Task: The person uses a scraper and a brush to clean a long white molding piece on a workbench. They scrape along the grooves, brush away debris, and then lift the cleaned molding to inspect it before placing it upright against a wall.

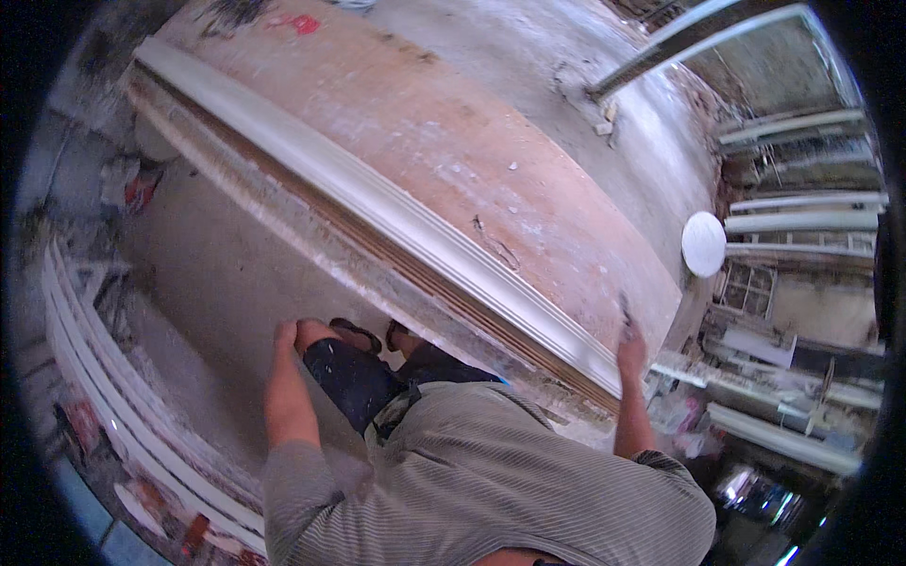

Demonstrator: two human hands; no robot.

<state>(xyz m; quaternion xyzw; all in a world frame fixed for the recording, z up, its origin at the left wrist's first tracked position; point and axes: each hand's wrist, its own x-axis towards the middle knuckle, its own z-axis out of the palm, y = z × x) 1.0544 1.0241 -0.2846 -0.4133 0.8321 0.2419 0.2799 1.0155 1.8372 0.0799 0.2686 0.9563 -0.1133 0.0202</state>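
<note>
A long white grooved moulding [377, 193] lies slantwise along the near edge of a worn, stained workboard [453, 141], from far left to near right. Brown layered edges show under its near side. Close to the moulding's right end, my right hand [631, 347] is closed on a small dark, thin thing [624, 307] that points away from me; blur hides its kind. My left hand [286, 334] hangs low beside my knee, away from the board. Its fingers are too indistinct to read, and I see nothing in it.
White strips [85, 349] lie in a bundle at the left. Beyond the board stands a round white disc [703, 244], with racked white-edged panels [802, 222] at the right. A red scrap [304, 24] lies at the board's far end. A pale post [651, 66] rises at the back.
</note>
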